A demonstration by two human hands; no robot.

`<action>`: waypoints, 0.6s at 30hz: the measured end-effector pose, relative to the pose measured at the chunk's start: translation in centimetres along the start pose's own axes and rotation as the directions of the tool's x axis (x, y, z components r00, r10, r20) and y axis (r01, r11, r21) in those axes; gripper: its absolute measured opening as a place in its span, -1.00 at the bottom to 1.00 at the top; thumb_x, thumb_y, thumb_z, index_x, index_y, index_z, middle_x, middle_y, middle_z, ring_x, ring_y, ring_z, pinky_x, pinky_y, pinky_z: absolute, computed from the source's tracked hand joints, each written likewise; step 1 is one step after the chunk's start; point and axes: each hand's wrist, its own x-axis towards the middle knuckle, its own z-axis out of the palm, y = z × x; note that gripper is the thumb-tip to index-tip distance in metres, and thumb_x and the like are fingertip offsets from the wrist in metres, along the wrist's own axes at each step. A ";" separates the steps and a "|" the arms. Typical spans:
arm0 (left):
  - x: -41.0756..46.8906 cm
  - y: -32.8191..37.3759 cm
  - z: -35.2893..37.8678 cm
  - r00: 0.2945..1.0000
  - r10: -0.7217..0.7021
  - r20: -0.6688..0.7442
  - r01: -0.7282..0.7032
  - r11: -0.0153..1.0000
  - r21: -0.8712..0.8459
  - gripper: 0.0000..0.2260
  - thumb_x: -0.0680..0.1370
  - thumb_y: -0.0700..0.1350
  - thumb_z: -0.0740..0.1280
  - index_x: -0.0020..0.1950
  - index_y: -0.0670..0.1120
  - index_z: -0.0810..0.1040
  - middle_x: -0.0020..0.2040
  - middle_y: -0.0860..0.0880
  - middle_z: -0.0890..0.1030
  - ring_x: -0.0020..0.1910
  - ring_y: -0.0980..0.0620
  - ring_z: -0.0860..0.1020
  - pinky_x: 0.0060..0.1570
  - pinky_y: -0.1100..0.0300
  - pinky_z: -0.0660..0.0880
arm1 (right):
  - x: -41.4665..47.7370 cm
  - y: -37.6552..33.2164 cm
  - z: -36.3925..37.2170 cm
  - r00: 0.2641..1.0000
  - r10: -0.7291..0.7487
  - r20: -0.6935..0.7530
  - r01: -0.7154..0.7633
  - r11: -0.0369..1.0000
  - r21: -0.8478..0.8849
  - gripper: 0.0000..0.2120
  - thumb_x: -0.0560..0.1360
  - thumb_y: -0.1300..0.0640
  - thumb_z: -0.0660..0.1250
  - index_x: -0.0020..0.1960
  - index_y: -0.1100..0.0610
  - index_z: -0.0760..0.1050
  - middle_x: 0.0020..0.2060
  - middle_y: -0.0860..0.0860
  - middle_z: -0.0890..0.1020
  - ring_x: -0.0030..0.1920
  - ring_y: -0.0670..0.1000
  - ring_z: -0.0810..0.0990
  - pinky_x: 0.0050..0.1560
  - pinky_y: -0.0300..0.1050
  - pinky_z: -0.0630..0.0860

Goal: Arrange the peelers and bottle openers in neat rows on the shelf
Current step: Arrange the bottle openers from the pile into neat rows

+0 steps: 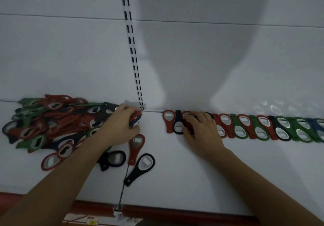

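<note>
Left hand (122, 125) curled closed around a red and a blue opener (135, 119), near the shelf's (175, 173) back edge by the slotted upright (130, 46). Right hand (199, 129) spread flat, pressing the left end of the row of openers (245, 127) along the back edge, long axes front-to-back, alternating ends. Loose pile (52, 120) at left; three strays (136, 146) just in front. No legible writing.

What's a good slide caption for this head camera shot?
Right hand presses the neat row of bottle openers while left hand holds a few beside the jumbled pile.
</note>
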 end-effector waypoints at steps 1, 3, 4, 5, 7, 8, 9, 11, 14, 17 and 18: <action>-0.1 1.0 -0.2 1.000 -0.013 0.006 0.014 0.984 -0.178 -0.59 0.57 -0.22 0.39 0.39 0.04 0.47 0.19 0.04 0.48 0.06 0.09 0.55 0.13 0.24 0.50 | 0.0 -0.2 -0.1 1.000 -0.012 -0.016 0.012 1.000 -0.001 -0.64 0.57 -0.04 0.30 0.31 0.07 0.52 0.27 0.02 0.54 0.30 0.11 0.44 0.31 0.18 0.42; -0.4 3.2 -0.7 0.996 -0.039 0.075 0.075 0.821 -0.565 -0.64 0.64 -0.30 0.29 0.39 0.00 0.47 0.15 0.00 0.60 -0.01 0.08 0.64 0.08 0.23 0.60 | 0.1 -0.8 -0.5 0.994 -0.082 -0.075 0.082 0.997 0.005 -0.65 0.59 -0.05 0.24 0.29 0.08 0.52 0.25 0.03 0.54 0.27 0.10 0.46 0.24 0.15 0.44; -0.4 4.1 -0.9 0.994 -0.042 0.105 0.103 0.719 -0.687 -0.69 0.66 -0.30 0.27 0.37 -0.06 0.49 0.14 -0.05 0.65 0.00 0.03 0.69 0.06 0.16 0.64 | 0.4 -1.4 -0.9 0.987 -0.119 -0.104 0.124 0.991 0.046 -0.65 0.60 -0.05 0.21 0.29 0.09 0.52 0.23 0.03 0.54 0.23 0.08 0.49 0.21 0.08 0.45; -0.4 4.7 -0.9 0.990 -0.038 0.133 0.126 0.640 -0.758 -0.73 0.66 -0.29 0.27 0.35 -0.10 0.51 0.14 -0.09 0.69 0.02 -0.03 0.71 0.03 0.12 0.66 | 0.8 -2.3 -1.6 0.985 -0.133 -0.111 0.148 0.978 0.145 -0.65 0.62 -0.04 0.21 0.31 0.10 0.51 0.20 0.01 0.55 0.18 0.01 0.52 0.18 -0.04 0.47; -0.3 5.5 -0.4 0.989 -0.043 0.144 0.143 0.553 -0.821 -0.74 0.63 -0.27 0.32 0.31 -0.11 0.55 0.11 -0.10 0.71 0.04 -0.09 0.71 -0.01 0.09 0.66 | 1.9 -5.0 -3.2 0.996 -0.090 -0.030 0.093 0.892 0.442 -0.69 0.64 0.00 0.29 0.34 0.08 0.49 0.12 -0.05 0.59 -0.02 -0.16 0.60 0.03 -0.27 0.53; -0.2 5.7 -0.1 0.991 -0.072 0.111 0.132 0.553 -0.823 -0.75 0.60 -0.25 0.37 0.27 -0.09 0.57 0.06 -0.08 0.73 0.03 -0.07 0.71 -0.03 0.10 0.66 | 2.6 -6.2 -3.6 0.997 -0.071 0.039 0.035 0.814 0.580 -0.70 0.62 0.02 0.32 0.33 0.07 0.49 0.07 -0.07 0.63 -0.09 -0.16 0.64 -0.06 -0.28 0.59; 0.0 5.7 0.3 0.991 -0.119 0.060 0.117 0.565 -0.817 -0.78 0.57 -0.24 0.41 0.21 -0.08 0.60 0.01 -0.05 0.73 0.02 -0.03 0.71 -0.06 0.17 0.65 | 3.3 -7.2 -3.7 0.995 -0.055 0.083 -0.015 0.744 0.668 -0.71 0.61 0.04 0.35 0.31 0.07 0.51 0.04 -0.07 0.66 -0.10 -0.13 0.67 -0.08 -0.22 0.64; 0.2 5.3 0.7 0.983 -0.182 -0.019 0.094 0.591 -0.801 -0.82 0.55 -0.22 0.45 0.13 -0.06 0.62 -0.04 -0.03 0.72 -0.03 0.07 0.69 -0.12 0.29 0.60 | 4.4 -8.3 -3.1 0.999 -0.008 0.054 -0.032 0.719 0.695 -0.77 0.59 0.07 0.38 0.23 0.08 0.58 -0.01 -0.06 0.69 -0.06 -0.07 0.69 -0.03 -0.09 0.67; 0.3 4.1 0.5 0.978 -0.191 -0.082 0.073 0.688 -0.722 -0.87 0.64 -0.20 0.34 0.19 -0.10 0.58 0.00 -0.03 0.69 -0.06 0.12 0.69 -0.11 0.22 0.62 | 5.3 -8.0 -2.1 0.995 0.077 -0.058 -0.017 0.731 0.682 -0.89 0.58 0.14 0.39 0.09 0.09 0.65 -0.13 -0.10 0.70 -0.14 -0.11 0.66 -0.03 -0.08 0.65; 0.0 2.2 0.1 0.963 -0.209 -0.172 0.068 0.803 -0.592 -0.91 0.67 -0.22 0.27 0.02 -0.06 0.54 -0.20 0.16 0.66 -0.27 0.18 0.62 -0.20 0.18 0.55 | 5.9 -6.8 -1.5 0.978 -0.068 -0.198 0.167 0.822 0.544 -0.88 0.53 0.19 0.47 0.05 0.09 0.71 -0.10 -0.06 0.72 -0.13 -0.14 0.66 0.02 -0.20 0.62; 0.0 1.7 -0.1 0.961 -0.181 -0.210 0.056 0.868 -0.493 -0.91 0.65 -0.20 0.30 -0.03 -0.05 0.52 -0.23 0.16 0.63 -0.28 0.20 0.58 -0.18 0.22 0.49 | 5.9 -6.6 -1.2 0.963 -0.184 -0.197 0.259 0.832 0.490 -0.87 0.50 0.21 0.49 0.04 0.09 0.73 -0.06 -0.03 0.72 -0.07 -0.12 0.66 0.07 -0.23 0.60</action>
